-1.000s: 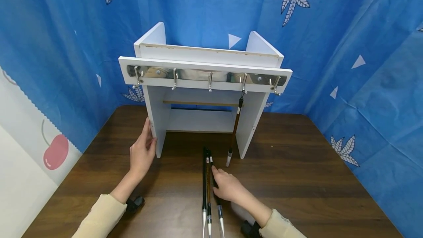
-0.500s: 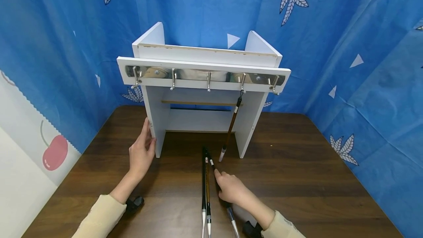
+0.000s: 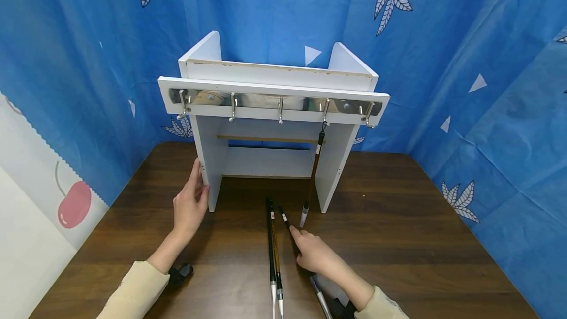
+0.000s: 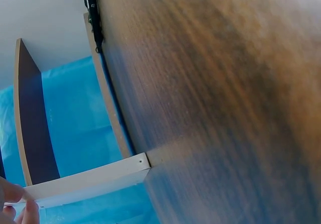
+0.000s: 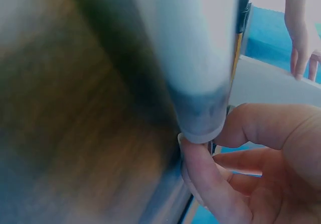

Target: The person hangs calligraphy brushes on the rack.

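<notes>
My right hand [image 3: 315, 254] pinches a dark-handled calligraphy brush [image 3: 283, 217]. That brush slants across the tabletop, its pale tip end under my wrist; in the right wrist view its capped tip [image 5: 198, 83] looms large and blurred beside thumb and fingers. Two more calligraphy brushes lie side by side to the left, a black one [image 3: 270, 245] and a brown one [image 3: 276, 255]. My left hand [image 3: 189, 207] rests against the left side panel [image 3: 208, 161] of a white hook rack [image 3: 266, 85], its fingers mostly straight. A brown calligraphy brush [image 3: 315, 166] hangs from one of the rack's hooks [image 3: 326, 111].
The rack stands at the back of a dark wooden table [image 3: 398, 240]. Several metal hooks line its front board; shelves [image 3: 270, 161] sit behind. A blue patterned curtain [image 3: 274, 9] closes off the back and sides.
The pinched brush has shifted right, away from the two lying brushes, and its tip end has swung right. The hanging brush has swayed left and back. My left hand stays put.
</notes>
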`<state>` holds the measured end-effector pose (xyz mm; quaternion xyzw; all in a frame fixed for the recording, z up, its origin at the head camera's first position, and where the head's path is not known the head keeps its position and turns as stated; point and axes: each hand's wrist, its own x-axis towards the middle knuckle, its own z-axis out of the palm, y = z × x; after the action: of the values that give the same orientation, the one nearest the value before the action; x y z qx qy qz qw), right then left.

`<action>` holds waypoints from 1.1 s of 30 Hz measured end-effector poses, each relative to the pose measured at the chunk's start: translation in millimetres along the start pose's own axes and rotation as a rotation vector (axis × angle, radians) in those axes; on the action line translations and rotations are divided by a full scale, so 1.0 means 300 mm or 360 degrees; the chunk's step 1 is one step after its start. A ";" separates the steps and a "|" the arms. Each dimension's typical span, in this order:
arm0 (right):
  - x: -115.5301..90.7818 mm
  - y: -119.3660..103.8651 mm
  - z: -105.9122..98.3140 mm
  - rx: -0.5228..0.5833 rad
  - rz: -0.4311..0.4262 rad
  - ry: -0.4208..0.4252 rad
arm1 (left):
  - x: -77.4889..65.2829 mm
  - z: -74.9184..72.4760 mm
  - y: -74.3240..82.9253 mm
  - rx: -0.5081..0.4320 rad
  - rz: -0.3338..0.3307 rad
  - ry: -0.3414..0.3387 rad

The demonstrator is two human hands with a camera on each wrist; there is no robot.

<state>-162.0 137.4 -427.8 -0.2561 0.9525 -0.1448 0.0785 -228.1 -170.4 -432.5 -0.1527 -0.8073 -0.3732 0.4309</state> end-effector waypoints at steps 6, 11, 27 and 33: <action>-0.013 0.016 -0.009 0.0035 0.0006 -0.0033 | 0.005 -0.001 0.001 0.0001 0.0001 0.0006; -0.036 0.026 -0.015 0.0072 -0.0013 -0.0085 | 0.001 -0.003 0.003 0.0014 -0.0032 -0.0020; -0.085 0.043 -0.056 0.0296 -0.0207 0.0042 | -0.002 -0.007 0.001 0.0026 -0.0036 -0.0018; -0.102 0.037 -0.070 0.0321 -0.0286 0.0100 | -0.002 -0.007 0.004 0.0027 -0.0039 -0.0021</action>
<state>-145.6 167.1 -409.2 -0.3265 0.9083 -0.2542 0.0608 -226.0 -171.2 -431.7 -0.1416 -0.8150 -0.3707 0.4222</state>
